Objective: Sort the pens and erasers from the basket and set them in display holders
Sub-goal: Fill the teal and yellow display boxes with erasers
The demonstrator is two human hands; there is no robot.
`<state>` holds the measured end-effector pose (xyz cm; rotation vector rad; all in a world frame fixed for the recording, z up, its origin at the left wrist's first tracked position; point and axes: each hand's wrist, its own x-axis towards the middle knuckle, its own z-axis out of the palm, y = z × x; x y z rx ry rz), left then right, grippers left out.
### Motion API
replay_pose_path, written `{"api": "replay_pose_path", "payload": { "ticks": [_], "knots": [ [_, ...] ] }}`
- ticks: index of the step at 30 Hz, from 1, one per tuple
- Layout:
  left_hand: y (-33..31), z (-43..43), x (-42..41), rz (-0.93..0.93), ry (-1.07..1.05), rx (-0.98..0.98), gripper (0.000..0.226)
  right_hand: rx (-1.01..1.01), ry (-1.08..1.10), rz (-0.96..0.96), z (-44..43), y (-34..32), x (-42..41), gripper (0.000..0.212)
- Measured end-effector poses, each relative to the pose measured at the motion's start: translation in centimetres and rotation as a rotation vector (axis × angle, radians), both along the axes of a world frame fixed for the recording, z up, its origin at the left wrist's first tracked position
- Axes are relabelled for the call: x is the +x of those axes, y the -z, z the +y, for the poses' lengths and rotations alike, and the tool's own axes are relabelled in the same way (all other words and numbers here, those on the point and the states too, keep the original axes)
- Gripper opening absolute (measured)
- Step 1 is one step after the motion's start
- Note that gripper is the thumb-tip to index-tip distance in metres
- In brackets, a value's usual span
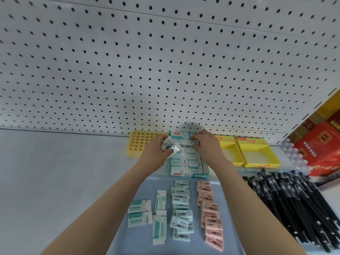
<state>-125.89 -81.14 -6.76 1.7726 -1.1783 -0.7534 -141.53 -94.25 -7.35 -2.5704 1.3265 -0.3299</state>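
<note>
A teal-and-white eraser display box (pixel 197 175) sits at the back of the shelf, filled with rows of white wrapped erasers. My left hand (pixel 158 151) holds a few wrapped white erasers (pixel 172 146) just above the box's left side. My right hand (pixel 206 142) pinches an eraser (pixel 192 143) at the box's back row. Near me lie loose white-and-green erasers (pixel 139 213), mint 4B erasers (pixel 181 208) and pink 4B erasers (pixel 210 214). A pile of black pens (pixel 294 205) lies at the right.
A yellow pen holder (pixel 139 142) with a grid of holes stands left of the box. Two yellow display trays (pixel 257 153) stand at its right. White pegboard (pixel 165 61) backs the shelf. Red boxes (pixel 322 144) and a white egg-crate tray (pixel 292 153) lie at far right.
</note>
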Motion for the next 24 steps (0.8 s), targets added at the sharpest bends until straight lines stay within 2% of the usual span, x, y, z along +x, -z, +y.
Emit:
{"api": "replay_pose_path", "payload": {
  "ticks": [2, 3, 5, 6, 8, 12, 14, 19, 24],
  "knots": [
    [0.1, -0.1, 0.0, 0.029, -0.019, -0.012, 0.028, 0.011, 0.012, -0.121, 0.8, -0.3, -0.2, 0.029],
    [0.1, -0.1, -0.1, 0.037, -0.027, -0.017, 0.027, 0.085, 0.023, -0.25, 1.5, -0.8, -0.1, 0.025],
    [0.2, -0.2, -0.3, 0.055, -0.039, -0.023, 0.025, 0.385, -0.013, -0.509, 3.3, -1.8, 0.2, 0.016],
    [0.2, -0.3, -0.4, 0.064, -0.039, -0.027, 0.025, 0.515, -0.054, -0.568, 4.0, -2.1, 0.3, 0.013],
    [0.3, -0.4, -0.5, 0.056, -0.042, -0.032, 0.023, 0.579, -0.112, -0.567, 4.8, -2.1, 0.2, 0.015],
    [0.3, -0.1, -0.2, 0.009, -0.1, -0.031, 0.011, 0.493, 0.099, -0.592, 4.3, -1.6, -0.5, 0.018],
    [0.2, 0.3, 0.1, 0.011, -0.121, -0.042, 0.008, 0.417, 0.192, -0.528, 4.0, -0.9, -0.9, 0.02],
    [0.5, 1.0, 0.9, -0.051, -0.138, -0.029, 0.027, 0.307, 0.113, -0.373, 4.0, 0.2, -0.3, 0.028],
    [0.6, 1.6, 1.0, -0.077, -0.148, -0.033, 0.023, 0.106, 0.047, -0.245, 3.7, 1.0, 1.4, 0.021]
  ]
}}
